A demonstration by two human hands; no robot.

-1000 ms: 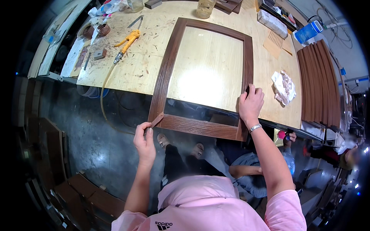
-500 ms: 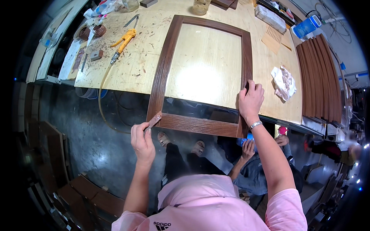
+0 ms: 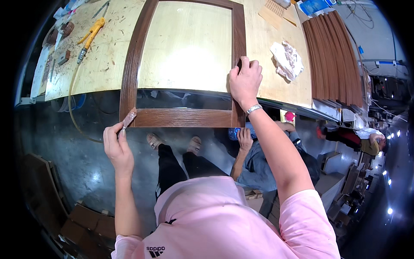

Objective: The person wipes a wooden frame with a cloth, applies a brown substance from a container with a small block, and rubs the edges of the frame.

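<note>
A dark brown wooden frame (image 3: 129,69) lies on the workbench, its lower rail (image 3: 181,118) overhanging the near edge. My left hand (image 3: 118,149) is closed on a small putty knife (image 3: 129,118). The knife's blade, smeared reddish-brown, touches the frame's lower left corner joint. On the other side, my right hand (image 3: 246,82) is closed around the frame's right stile, near the bench edge. Its fingertips lie over the inner side of the wood, partly hidden.
A yellow air blow gun (image 3: 92,32) with a hose lies at the left of the bench (image 3: 110,47). A crumpled cloth (image 3: 287,61) is right of the frame, near stacked brown strips (image 3: 332,60). Below the bench at right, another person's hand (image 3: 245,139) holds a blue object.
My view has shifted, so the bench and frame appear further left and higher. Both hands keep their places on the frame and knife; the blade stays at the lower left corner.
</note>
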